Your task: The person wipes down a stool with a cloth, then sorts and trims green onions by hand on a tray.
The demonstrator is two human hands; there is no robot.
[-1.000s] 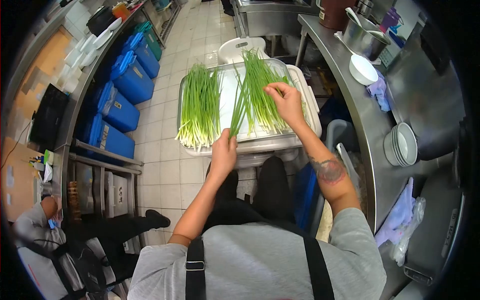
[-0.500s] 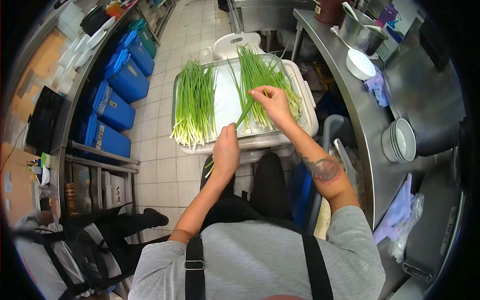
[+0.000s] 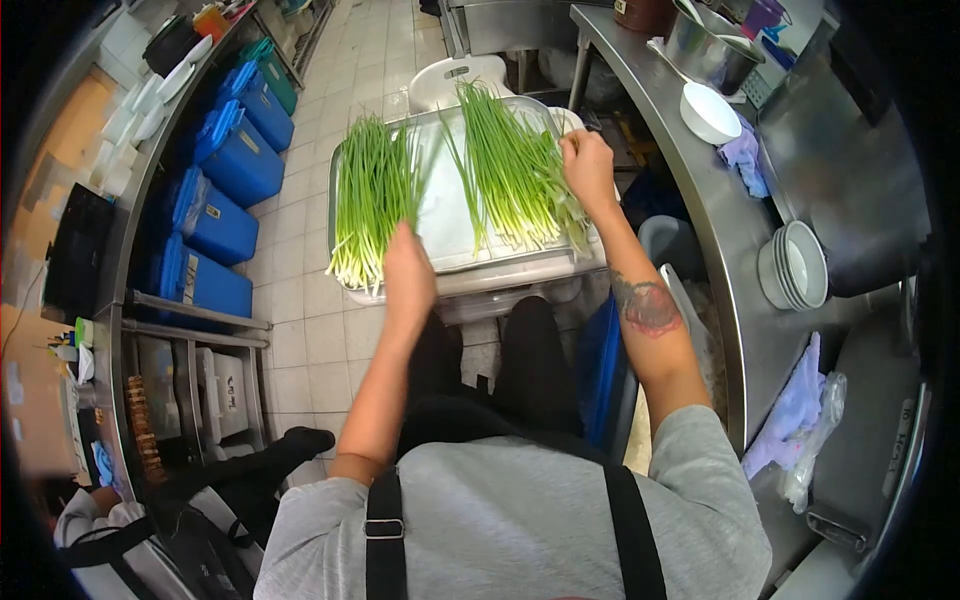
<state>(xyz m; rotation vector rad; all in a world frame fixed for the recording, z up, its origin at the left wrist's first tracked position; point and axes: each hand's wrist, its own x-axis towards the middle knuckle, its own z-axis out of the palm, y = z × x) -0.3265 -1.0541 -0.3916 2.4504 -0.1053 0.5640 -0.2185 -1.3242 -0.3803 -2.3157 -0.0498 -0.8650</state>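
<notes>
A metal tray holds two bunches of green onions, white ends toward me. My left hand is closed on a green onion at the near right edge of the left bunch; the hand is slightly blurred. My right hand is over the tray's right edge with its fingers pinched together; what they hold, if anything, is hidden. Left of that hand lies the right bunch. Limp trimmed leaves lie along its right side.
The tray rests on a pale plastic bin before my knees, with a white chair behind. A steel counter with stacked bowls runs along the right. Blue bins line the left. Another person is at lower left.
My hands have moved apart. The left went left to the left bunch with the green onion; the right moved right and slightly up, away from the green onion, to the tray's edge.
</notes>
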